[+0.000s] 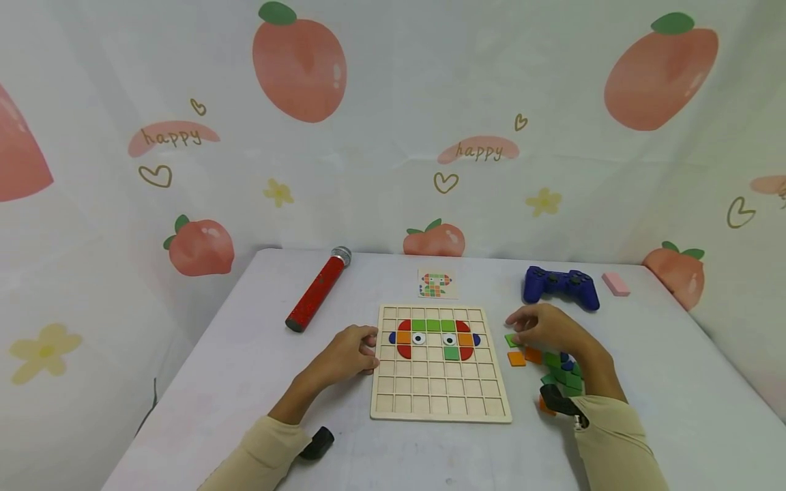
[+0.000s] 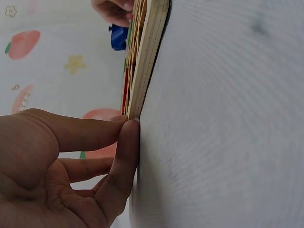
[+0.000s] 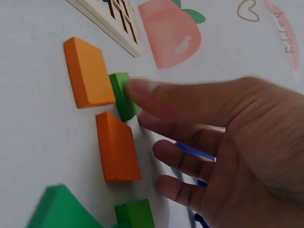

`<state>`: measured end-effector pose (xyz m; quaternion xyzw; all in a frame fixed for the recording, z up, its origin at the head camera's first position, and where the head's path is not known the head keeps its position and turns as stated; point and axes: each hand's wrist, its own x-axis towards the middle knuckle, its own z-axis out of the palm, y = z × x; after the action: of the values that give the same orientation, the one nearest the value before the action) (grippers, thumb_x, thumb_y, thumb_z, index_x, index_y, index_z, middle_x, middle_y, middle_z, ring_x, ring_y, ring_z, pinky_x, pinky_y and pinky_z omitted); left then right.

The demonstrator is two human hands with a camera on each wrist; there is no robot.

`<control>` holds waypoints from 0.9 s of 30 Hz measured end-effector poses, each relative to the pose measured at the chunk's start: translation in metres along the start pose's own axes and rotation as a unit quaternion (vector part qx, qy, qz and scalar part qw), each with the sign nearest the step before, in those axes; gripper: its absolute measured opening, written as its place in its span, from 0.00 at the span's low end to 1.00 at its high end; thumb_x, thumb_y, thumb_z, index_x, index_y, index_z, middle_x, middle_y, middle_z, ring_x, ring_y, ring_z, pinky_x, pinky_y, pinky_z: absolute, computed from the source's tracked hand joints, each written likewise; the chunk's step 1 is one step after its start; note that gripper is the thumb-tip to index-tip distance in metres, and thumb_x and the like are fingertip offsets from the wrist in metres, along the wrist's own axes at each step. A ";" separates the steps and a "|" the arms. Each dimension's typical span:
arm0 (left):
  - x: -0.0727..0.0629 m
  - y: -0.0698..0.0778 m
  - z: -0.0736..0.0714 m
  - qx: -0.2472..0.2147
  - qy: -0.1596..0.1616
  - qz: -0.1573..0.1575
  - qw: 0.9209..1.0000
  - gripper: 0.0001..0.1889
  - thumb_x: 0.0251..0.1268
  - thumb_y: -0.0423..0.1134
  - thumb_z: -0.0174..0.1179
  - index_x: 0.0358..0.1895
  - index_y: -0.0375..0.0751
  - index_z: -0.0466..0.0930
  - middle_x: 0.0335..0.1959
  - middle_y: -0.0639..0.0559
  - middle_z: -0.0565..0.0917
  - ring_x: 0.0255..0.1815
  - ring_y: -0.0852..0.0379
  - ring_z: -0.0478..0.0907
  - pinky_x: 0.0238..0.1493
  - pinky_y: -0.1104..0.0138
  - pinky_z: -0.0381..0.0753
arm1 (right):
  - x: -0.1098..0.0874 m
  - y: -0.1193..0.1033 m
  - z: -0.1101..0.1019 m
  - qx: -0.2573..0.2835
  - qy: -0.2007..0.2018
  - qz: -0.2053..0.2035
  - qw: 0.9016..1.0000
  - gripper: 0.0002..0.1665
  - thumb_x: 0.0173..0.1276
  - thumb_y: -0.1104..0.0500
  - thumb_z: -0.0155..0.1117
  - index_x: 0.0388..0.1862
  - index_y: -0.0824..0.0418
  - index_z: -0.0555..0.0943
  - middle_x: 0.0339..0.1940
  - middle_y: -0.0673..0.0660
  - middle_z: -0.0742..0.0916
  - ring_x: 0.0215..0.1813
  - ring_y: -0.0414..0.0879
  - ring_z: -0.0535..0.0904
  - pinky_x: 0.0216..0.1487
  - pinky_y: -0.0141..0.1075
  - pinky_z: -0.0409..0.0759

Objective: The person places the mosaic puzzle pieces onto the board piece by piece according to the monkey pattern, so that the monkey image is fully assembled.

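A square wooden grid board [image 1: 439, 407] lies on the table. Red, orange, green and blue pieces and two eye tiles [image 1: 419, 339] form a pattern in its upper rows. At the board's left edge, my left hand [image 1: 345, 354] pinches the rim between thumb and a finger, seen close up in the left wrist view. My right hand [image 1: 549, 331] is just right of the board, thumb and index finger at a small green square tile [image 3: 121, 97]. Beside that tile are two orange tiles [image 3: 90, 76]. More green, blue and orange pieces [image 1: 561, 372] are loosely piled under my right wrist.
Behind the board lies a small pattern card [image 1: 438, 283]. A red microphone [image 1: 316, 293] rests at the back left. Toward the back right are a blue game controller [image 1: 560, 285] and a pink block [image 1: 616, 284]. A printed curtain [image 1: 381, 170] hangs behind the table.
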<state>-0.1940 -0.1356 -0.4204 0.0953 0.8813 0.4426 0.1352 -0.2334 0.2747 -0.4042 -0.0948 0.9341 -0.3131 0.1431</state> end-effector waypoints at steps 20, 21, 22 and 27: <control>0.001 -0.003 0.000 0.004 -0.007 0.000 1.000 0.31 0.64 0.26 0.70 0.71 0.26 0.74 0.48 0.45 0.79 0.43 0.54 0.80 0.40 0.68 0.89 | 0.005 -0.002 0.007 0.001 0.009 0.018 1.000 0.24 0.60 0.61 0.76 0.57 0.60 0.89 0.42 0.56 0.87 0.42 0.51 0.78 0.40 0.39 0.80; 0.002 -0.002 0.000 0.004 -0.007 -0.001 1.000 0.31 0.65 0.26 0.70 0.71 0.26 0.74 0.48 0.45 0.80 0.43 0.54 0.80 0.41 0.68 0.89 | 0.005 -0.003 0.006 -0.003 0.010 0.018 1.000 0.23 0.61 0.61 0.76 0.57 0.60 0.88 0.42 0.56 0.86 0.42 0.50 0.78 0.40 0.39 0.80; 0.002 -0.002 -0.001 0.004 -0.007 -0.001 1.000 0.31 0.65 0.27 0.70 0.71 0.26 0.74 0.49 0.45 0.80 0.44 0.54 0.80 0.41 0.68 0.89 | 0.005 -0.004 0.006 -0.007 0.010 0.017 1.000 0.23 0.62 0.60 0.76 0.57 0.61 0.88 0.41 0.56 0.86 0.42 0.50 0.78 0.40 0.39 0.81; 0.003 -0.001 -0.002 0.007 -0.007 0.000 1.000 0.31 0.64 0.26 0.70 0.71 0.26 0.74 0.49 0.45 0.80 0.43 0.54 0.79 0.41 0.67 0.89 | 0.007 -0.009 0.005 -0.005 0.008 0.018 1.000 0.24 0.64 0.57 0.77 0.57 0.63 0.88 0.41 0.56 0.86 0.42 0.50 0.78 0.40 0.38 0.81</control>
<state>-0.1973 -0.1368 -0.4203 0.0994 0.8835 0.4354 0.1409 -0.2370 0.2633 -0.4044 -0.0761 0.9383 -0.3065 0.1413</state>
